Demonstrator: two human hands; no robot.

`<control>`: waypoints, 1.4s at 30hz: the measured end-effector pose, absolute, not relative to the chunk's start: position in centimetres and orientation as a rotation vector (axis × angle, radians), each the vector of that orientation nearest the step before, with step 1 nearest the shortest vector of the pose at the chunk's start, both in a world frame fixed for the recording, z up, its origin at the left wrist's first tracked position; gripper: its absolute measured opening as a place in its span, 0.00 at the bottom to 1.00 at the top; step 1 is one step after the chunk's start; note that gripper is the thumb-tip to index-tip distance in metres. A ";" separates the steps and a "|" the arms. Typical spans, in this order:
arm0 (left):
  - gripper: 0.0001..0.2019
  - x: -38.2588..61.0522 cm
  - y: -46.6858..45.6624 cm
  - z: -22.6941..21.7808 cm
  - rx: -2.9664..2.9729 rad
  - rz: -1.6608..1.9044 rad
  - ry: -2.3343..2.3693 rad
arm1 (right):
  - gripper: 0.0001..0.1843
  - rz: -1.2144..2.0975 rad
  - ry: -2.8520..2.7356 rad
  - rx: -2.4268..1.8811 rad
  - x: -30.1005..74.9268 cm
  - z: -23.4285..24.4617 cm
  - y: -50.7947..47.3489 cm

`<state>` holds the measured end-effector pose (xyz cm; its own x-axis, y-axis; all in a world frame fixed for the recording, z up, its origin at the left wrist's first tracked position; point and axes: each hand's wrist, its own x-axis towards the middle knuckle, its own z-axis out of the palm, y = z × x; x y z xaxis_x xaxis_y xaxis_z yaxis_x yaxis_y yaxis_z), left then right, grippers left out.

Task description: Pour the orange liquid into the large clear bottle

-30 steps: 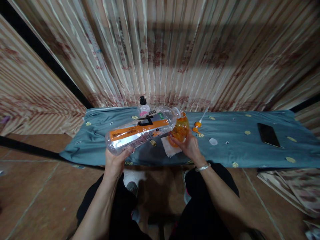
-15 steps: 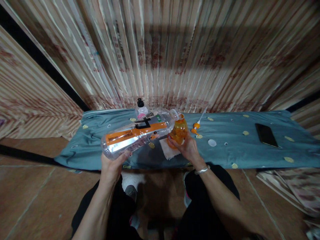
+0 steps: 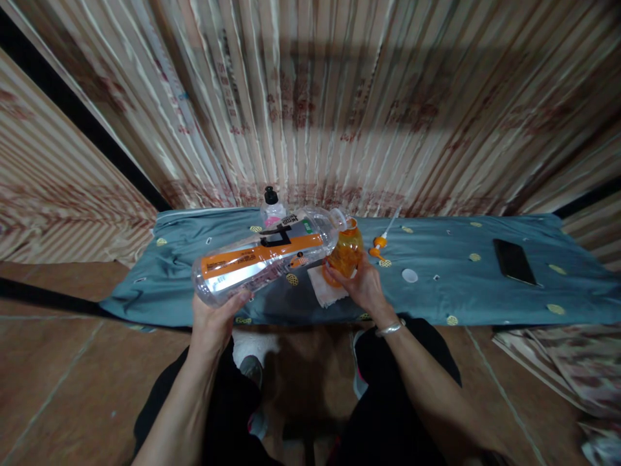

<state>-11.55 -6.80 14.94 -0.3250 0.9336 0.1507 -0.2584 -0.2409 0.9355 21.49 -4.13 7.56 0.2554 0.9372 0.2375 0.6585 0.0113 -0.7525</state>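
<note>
My left hand (image 3: 213, 318) grips the base of a large clear plastic bottle (image 3: 264, 257) with an orange label. It is tipped nearly flat, and its open mouth rests over the neck of a small orange bottle (image 3: 345, 252). My right hand (image 3: 361, 285) is wrapped round that orange bottle and holds it upright on a white folded tissue (image 3: 324, 290) lying on the blue-grey cloth (image 3: 456, 278). An orange pump head (image 3: 381, 244) with its white tube lies on the cloth just right of the orange bottle. A white cap (image 3: 410, 276) lies further right.
A small clear bottle with a black cap (image 3: 270, 207) stands behind the big bottle. A black phone (image 3: 514, 261) lies at the right of the cloth. Striped curtains (image 3: 315, 103) hang behind, and folded fabric (image 3: 548, 362) lies on the tiled floor at right.
The view has drifted slightly, shifting everything a little left. Both hands keep the same grip, with the big bottle still tilted onto the orange bottle's neck.
</note>
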 end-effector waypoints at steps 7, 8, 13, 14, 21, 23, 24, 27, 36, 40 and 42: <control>0.47 -11.6 -6.7 14.8 0.964 1.700 1.080 | 0.56 0.422 -1.459 -1.719 21.4 7.7 -4.3; 0.48 -11.5 -6.7 14.7 0.960 1.705 1.080 | 0.56 0.419 -1.455 -1.723 21.4 7.6 -4.3; 0.50 -11.4 -6.4 14.6 0.956 1.725 1.071 | 0.53 0.397 -1.462 -1.695 21.4 7.5 -4.2; 0.50 -11.3 -6.4 14.6 0.963 1.726 1.068 | 0.53 0.398 -1.468 -1.684 21.5 7.5 -4.2; 0.47 -11.1 -6.4 14.9 0.969 1.738 1.071 | 0.56 0.415 -1.460 -1.688 21.5 7.3 -4.1; 0.46 -11.1 -6.4 14.9 0.966 1.733 1.075 | 0.56 0.405 -1.454 -1.707 21.5 7.2 -4.1; 0.45 -11.1 -6.4 14.8 0.962 1.731 1.077 | 0.56 0.401 -1.451 -1.717 21.5 7.2 -4.1; 0.43 -11.2 -6.5 14.7 0.961 1.721 1.089 | 0.56 0.402 -1.449 -1.763 21.3 7.5 -4.1; 0.44 -11.5 -6.4 14.3 0.980 1.718 1.101 | 0.55 0.437 -1.459 -1.782 20.9 8.2 -4.2; 0.43 -11.5 -6.4 14.2 0.975 1.707 1.108 | 0.55 0.410 -1.459 -1.717 21.2 7.5 -4.1; 0.43 -11.6 -6.4 14.2 0.984 1.705 1.109 | 0.54 0.397 -1.468 -1.703 21.3 7.3 -4.1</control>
<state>-11.56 -6.44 14.18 -0.3258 0.9321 0.1585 -0.2329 -0.2416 0.9420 21.29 -4.10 7.26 0.2663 0.9248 0.2717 0.6615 0.0297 -0.7494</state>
